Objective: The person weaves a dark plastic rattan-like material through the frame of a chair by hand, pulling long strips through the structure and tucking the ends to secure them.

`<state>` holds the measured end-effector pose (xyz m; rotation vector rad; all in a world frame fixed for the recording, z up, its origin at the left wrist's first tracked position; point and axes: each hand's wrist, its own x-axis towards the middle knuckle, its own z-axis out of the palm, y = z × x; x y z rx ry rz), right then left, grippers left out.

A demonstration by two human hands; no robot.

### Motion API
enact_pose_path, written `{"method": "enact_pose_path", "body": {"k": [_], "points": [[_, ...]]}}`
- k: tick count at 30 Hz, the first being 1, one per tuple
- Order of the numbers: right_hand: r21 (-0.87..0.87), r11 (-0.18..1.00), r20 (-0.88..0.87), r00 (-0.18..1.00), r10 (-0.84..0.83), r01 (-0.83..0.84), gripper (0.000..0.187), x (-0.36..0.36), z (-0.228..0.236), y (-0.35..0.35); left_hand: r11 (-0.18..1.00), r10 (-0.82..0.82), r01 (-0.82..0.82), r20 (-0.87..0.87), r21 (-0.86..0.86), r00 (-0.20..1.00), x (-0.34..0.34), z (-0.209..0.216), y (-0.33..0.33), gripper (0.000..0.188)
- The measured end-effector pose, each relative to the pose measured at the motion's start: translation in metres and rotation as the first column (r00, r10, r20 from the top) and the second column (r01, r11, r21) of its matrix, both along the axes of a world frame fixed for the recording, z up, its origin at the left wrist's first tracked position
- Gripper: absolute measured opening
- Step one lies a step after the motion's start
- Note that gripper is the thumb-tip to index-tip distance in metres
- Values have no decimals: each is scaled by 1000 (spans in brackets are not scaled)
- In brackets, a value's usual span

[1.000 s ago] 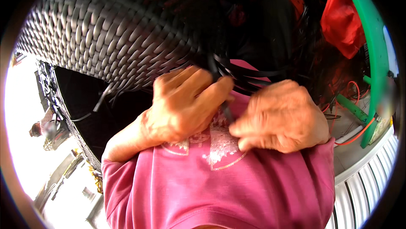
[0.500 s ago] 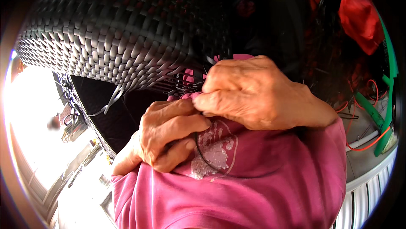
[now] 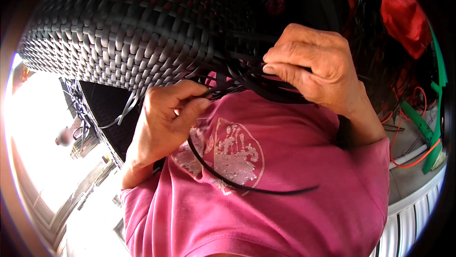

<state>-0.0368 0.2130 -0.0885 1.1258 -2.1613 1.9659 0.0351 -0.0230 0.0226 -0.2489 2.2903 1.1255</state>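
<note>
A large piece of dark woven wickerwork (image 3: 118, 43) made of flat plastic strips fills the upper left. At its lower right edge, loose black strips stick out unwoven. My left hand (image 3: 166, 121) pinches a black weaving strip (image 3: 247, 189) between thumb and fingers; the free tail curves down across my pink shirt (image 3: 294, 162). Higher and to the right, my right hand (image 3: 318, 69) is also closed, thumb against forefinger, on a black strip stretched between both hands. Several more strips loop beneath my right hand, and where they join the weave is lost in shadow.
A red cloth (image 3: 403, 14) hangs at the upper right beside a green curved strip (image 3: 437, 67). Orange cord (image 3: 418, 162) and a white pipe (image 3: 408, 156) lie at the right. Loose pale strip ends (image 3: 127, 107) dangle from the weave at left, near a dark panel (image 3: 114, 119).
My hands were close together at the weave's edge and have drawn apart. The right hand rose to the upper right, the left shifted left, and more of the strip's tail shows.
</note>
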Motion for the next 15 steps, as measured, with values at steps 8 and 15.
{"method": "enact_pose_path", "body": {"k": [8,15], "points": [[14,975,-475,859,-190,223,26,6,42,3,959,-259,222,-228,-177,939,0,-6,12,11],[160,984,-201,978,-49,83,38,54,41,-22,930,-308,356,-337,93,890,-7,-10,21,11]]}}
